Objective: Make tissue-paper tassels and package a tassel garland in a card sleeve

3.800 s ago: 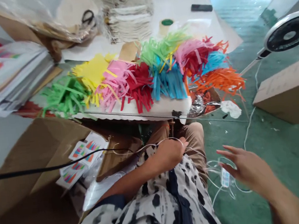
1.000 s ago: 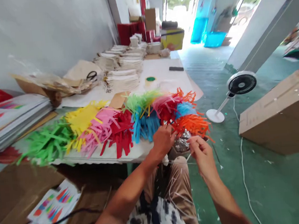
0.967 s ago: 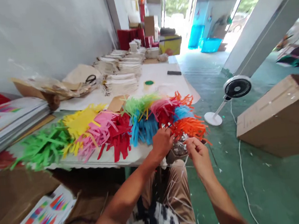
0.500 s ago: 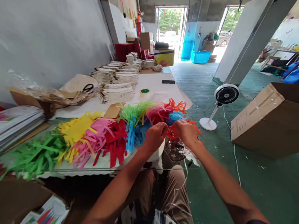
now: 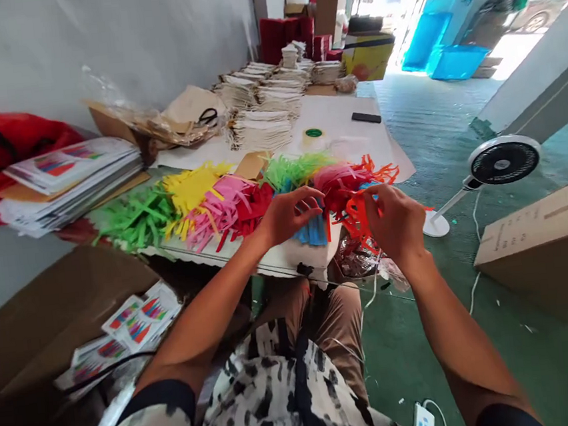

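Piles of fringed paper in green (image 5: 134, 217), yellow (image 5: 188, 187), pink (image 5: 223, 209), red, blue and orange lie along the table's near edge (image 5: 273, 261). My left hand (image 5: 287, 214) hovers over the blue fringe (image 5: 313, 231), its fingers curled in a pinch. My right hand (image 5: 395, 219) is closed on orange fringe (image 5: 357, 214) at the table's right corner. A thin clear string (image 5: 372, 291) hangs below my hands toward my lap.
Stacks of printed cards (image 5: 69, 177) and a red bag (image 5: 1, 143) sit at left. Cream bundles (image 5: 259, 118), scissors (image 5: 208, 116), a tape roll (image 5: 313, 134) and a black phone (image 5: 366, 117) lie farther back. A floor fan (image 5: 503, 162) and a cardboard box (image 5: 552, 241) stand at right.
The camera has tilted down and turned left. My hands, which were touching over the fringe, have drawn apart; the right one now holds orange strips lifted off the pile.
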Demonstrator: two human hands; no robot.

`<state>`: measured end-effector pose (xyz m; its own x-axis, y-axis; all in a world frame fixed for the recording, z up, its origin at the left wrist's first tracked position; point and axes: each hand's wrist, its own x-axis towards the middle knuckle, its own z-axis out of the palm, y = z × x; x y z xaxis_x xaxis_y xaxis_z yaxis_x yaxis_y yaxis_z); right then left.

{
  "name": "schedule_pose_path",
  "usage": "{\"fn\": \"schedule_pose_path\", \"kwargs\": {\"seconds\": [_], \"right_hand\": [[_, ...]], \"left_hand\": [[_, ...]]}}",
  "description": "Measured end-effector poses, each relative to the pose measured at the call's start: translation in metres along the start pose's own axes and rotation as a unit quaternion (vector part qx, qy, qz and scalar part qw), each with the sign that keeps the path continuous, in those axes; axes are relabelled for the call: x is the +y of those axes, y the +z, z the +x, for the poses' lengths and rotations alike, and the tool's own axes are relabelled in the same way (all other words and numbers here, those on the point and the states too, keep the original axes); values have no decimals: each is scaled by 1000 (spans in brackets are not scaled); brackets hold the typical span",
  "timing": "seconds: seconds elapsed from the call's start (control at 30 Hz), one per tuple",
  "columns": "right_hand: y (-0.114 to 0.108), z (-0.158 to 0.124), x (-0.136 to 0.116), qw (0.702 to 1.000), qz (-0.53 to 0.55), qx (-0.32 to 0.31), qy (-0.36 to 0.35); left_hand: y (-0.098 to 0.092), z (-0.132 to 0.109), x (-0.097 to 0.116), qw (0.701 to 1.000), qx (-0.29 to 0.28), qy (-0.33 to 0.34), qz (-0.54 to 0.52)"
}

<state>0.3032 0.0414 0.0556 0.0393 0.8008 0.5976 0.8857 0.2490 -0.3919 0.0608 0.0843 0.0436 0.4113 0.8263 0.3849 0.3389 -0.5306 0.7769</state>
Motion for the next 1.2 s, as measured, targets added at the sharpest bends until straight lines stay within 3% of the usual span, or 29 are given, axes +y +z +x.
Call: {"fn": "schedule_pose_path", "kwargs": {"seconds": [0.1, 0.23, 0.33, 0.43, 0.57, 0.73, 0.83, 1.2], "right_hand": [[-7, -13, -24, 969, 235, -34, 69], [1, -39, -58, 828, 496, -187, 182], [13, -60, -73, 739, 572, -264, 238], [19, -77, -75, 710, 588, -285, 262], [19, -93, -70, 734, 568, -259, 267], [14, -102, -72, 827, 493, -133, 233], [16, -101, -80, 880, 427, -101, 182], [46, -103, -92, 922, 351, -83, 142]], "left_hand": [[-22, -17, 7, 999, 10, -41, -30], [-26, -41, 17, 990, 32, -67, -123], [-12, -56, 19, 970, 29, -80, -227], [6, -66, 19, 950, 23, -102, -293], [21, -76, 16, 938, 40, -136, -316], [23, -93, 7, 943, 28, -146, -299], [19, -102, 1, 947, 22, -129, -294], [7, -115, -12, 948, 92, -123, -278]]}}
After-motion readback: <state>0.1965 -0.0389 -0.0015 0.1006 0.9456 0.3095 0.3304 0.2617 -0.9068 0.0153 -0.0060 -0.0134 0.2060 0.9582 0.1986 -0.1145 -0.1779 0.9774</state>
